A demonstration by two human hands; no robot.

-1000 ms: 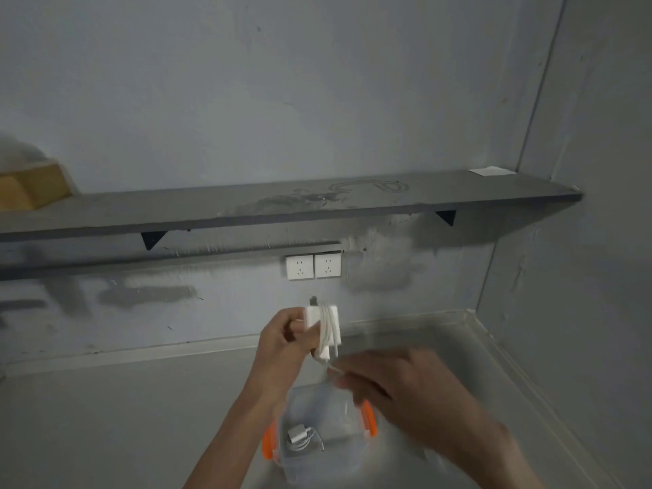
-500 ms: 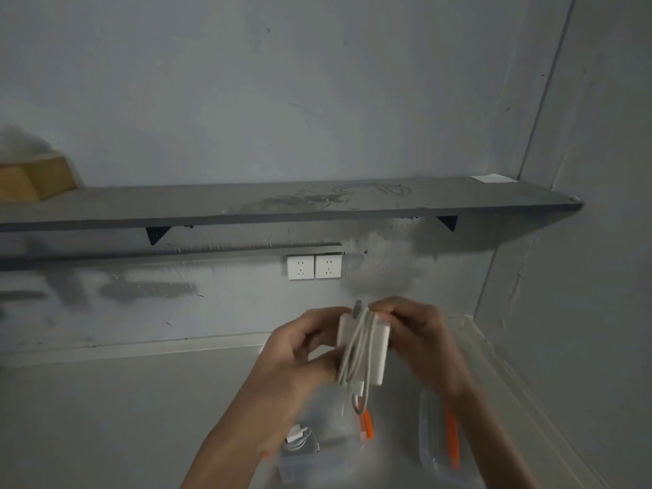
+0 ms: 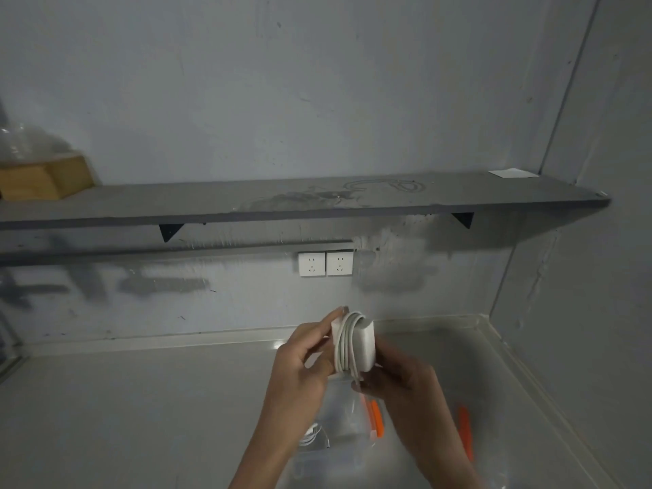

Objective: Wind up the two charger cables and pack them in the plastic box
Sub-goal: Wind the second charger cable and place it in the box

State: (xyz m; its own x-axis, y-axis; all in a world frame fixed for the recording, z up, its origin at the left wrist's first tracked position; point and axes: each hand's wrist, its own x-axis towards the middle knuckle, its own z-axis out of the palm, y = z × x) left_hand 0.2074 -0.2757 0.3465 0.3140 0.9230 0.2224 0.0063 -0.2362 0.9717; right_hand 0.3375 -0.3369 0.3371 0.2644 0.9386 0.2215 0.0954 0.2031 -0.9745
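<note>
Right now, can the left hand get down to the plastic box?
Probably yes: the box lies open just under the left hand, nothing between, though that hand grips the charger.

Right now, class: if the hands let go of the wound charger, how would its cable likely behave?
The cable lies in soft loops round the charger, so it is probably floppy and may unwind. Its free end hangs by the right hand, so it likely slips loose unless tucked.

The charger point(image 3: 365, 338) sits between the fingers of the left hand point(image 3: 300, 361) and the right hand point(image 3: 405, 386), with its cable point(image 3: 345, 347) wound around it. The plastic box point(image 3: 340, 423) stands below the fingers, with a second coiled cable point(image 3: 310, 435) inside it. The lid point(image 3: 465, 432) lies to their right, and the wall sockets point(image 3: 325, 264) are behind and above the fingertips.
</note>
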